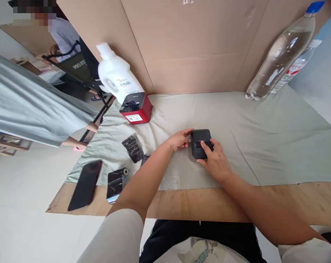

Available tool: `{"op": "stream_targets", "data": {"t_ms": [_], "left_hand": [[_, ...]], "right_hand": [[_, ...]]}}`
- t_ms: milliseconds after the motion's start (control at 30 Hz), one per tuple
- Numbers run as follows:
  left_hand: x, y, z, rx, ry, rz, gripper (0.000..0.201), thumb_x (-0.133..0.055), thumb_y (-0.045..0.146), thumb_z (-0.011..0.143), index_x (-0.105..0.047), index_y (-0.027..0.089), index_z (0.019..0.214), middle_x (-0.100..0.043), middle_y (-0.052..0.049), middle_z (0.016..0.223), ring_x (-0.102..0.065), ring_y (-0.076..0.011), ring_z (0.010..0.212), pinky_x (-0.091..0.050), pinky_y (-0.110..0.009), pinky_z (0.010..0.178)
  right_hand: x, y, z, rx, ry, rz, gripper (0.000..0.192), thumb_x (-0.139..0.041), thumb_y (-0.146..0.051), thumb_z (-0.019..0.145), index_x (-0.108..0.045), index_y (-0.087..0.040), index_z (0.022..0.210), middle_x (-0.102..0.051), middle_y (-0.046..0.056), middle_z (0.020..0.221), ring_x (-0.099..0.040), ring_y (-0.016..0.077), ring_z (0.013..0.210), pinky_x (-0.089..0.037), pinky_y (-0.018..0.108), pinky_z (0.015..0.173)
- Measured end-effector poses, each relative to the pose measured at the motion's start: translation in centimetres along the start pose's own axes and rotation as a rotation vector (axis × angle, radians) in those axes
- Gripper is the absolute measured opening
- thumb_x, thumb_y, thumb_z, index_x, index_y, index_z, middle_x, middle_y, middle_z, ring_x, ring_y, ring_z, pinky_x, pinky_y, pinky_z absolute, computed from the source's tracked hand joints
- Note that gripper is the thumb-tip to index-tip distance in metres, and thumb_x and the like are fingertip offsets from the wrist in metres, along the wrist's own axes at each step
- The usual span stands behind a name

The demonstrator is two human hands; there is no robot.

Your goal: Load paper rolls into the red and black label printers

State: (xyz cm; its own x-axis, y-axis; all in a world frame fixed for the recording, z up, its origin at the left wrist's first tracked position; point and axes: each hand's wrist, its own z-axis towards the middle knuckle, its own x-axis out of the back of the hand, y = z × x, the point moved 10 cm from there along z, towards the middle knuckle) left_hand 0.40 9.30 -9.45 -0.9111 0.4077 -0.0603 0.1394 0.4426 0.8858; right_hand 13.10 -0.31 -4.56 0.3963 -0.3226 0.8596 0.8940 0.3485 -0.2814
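Observation:
A small black box-shaped device (pixel 202 136), with a seam across its top, rests on the cloth-covered table in front of me. My left hand (pixel 179 140) holds it by the left side, index finger at the upper left corner and the other fingers curled. From the right, my right hand (pixel 216 157) grips it, one finger pressing on its top and the thumb at the lower edge. Left of my forearm lie a black roll of film (pixel 116 184) and a crumpled black piece (pixel 132 148). Another scrap is partly hidden by that arm.
A red and black box-shaped device (pixel 143 109) stands before a white jug (pixel 117 75). A phone (pixel 85 184) lies near the left front edge. Two bottles, one large with a blue cap (pixel 286 51), lean at the back right by the cardboard wall (pixel 198 47). People are at left.

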Motion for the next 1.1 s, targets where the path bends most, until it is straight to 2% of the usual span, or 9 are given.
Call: {"op": "stream_targets", "data": {"t_ms": [100, 233, 367, 600, 833, 1000, 1100], "left_hand": [[-0.1, -0.3, 0.5, 0.010, -0.026, -0.059, 0.078, -0.058, -0.004, 0.067, -0.057, 0.028, 0.138, -0.042, -0.008, 0.156, -0.039, 0.0047, 0.041, -0.025, -0.014, 0.033], [0.2, -0.7, 0.9, 0.020, 0.010, -0.069, 0.077, -0.057, -0.006, 0.062, -0.062, 0.025, 0.133, -0.046, -0.008, 0.154, -0.037, 0.0052, 0.039, -0.022, -0.014, 0.032], [0.3, -0.9, 0.7, 0.030, 0.054, -0.060, 0.080, -0.057, -0.005, 0.060, -0.061, 0.026, 0.134, -0.049, -0.009, 0.152, -0.041, 0.0043, 0.041, -0.026, -0.014, 0.034], [0.1, -0.7, 0.1, -0.082, 0.093, -0.009, 0.071, -0.059, 0.002, 0.067, -0.062, 0.029, 0.132, -0.046, -0.006, 0.154, -0.049, 0.0013, 0.046, -0.033, -0.016, 0.038], [0.3, -0.8, 0.1, 0.004, 0.131, 0.019, 0.070, -0.059, 0.003, 0.065, -0.063, 0.028, 0.130, -0.054, -0.005, 0.148, -0.047, 0.0003, 0.045, -0.027, -0.018, 0.036], [0.1, -0.7, 0.0, -0.036, 0.091, -0.052, 0.068, -0.059, 0.002, 0.063, -0.065, 0.026, 0.126, -0.051, -0.006, 0.150, -0.049, 0.0003, 0.047, -0.032, -0.018, 0.040], [0.0, -0.6, -0.3, -0.048, 0.073, -0.072, 0.066, -0.062, 0.006, 0.062, -0.065, 0.023, 0.126, -0.053, -0.007, 0.149, -0.051, -0.0010, 0.050, -0.035, -0.017, 0.041]], "right_hand": [[-0.1, 0.1, 0.0, -0.013, -0.009, 0.008, 0.068, -0.082, -0.027, 0.074, -0.057, -0.016, 0.136, -0.045, 0.022, 0.131, -0.053, 0.0360, 0.116, -0.054, 0.053, 0.093], [-0.2, 0.1, 0.0, -0.023, -0.017, 0.010, 0.065, -0.080, -0.028, 0.077, -0.056, -0.017, 0.136, -0.045, 0.021, 0.131, -0.053, 0.0357, 0.115, -0.054, 0.054, 0.094], [-0.1, 0.1, -0.1, -0.020, -0.002, 0.016, 0.061, -0.077, -0.028, 0.078, -0.055, -0.015, 0.134, -0.046, 0.021, 0.128, -0.054, 0.0348, 0.113, -0.054, 0.053, 0.094], [0.2, 0.4, -0.1, -0.022, 0.049, 0.064, 0.058, -0.071, -0.039, 0.082, -0.050, -0.018, 0.133, -0.046, 0.020, 0.126, -0.055, 0.0353, 0.112, -0.053, 0.054, 0.093], [0.1, 0.4, -0.2, -0.027, 0.061, 0.046, 0.059, -0.072, -0.040, 0.081, -0.050, -0.019, 0.131, -0.040, 0.020, 0.132, -0.053, 0.0365, 0.116, -0.053, 0.055, 0.093], [0.1, 0.6, -0.1, -0.035, 0.061, 0.056, 0.075, -0.078, -0.048, 0.075, -0.048, -0.013, 0.134, -0.038, 0.023, 0.133, -0.052, 0.0365, 0.116, -0.053, 0.052, 0.093], [0.2, 0.6, 0.1, -0.019, 0.064, 0.056, 0.097, -0.076, -0.060, 0.073, -0.035, -0.015, 0.148, -0.040, 0.023, 0.133, -0.051, 0.0367, 0.115, -0.051, 0.055, 0.093]]}}
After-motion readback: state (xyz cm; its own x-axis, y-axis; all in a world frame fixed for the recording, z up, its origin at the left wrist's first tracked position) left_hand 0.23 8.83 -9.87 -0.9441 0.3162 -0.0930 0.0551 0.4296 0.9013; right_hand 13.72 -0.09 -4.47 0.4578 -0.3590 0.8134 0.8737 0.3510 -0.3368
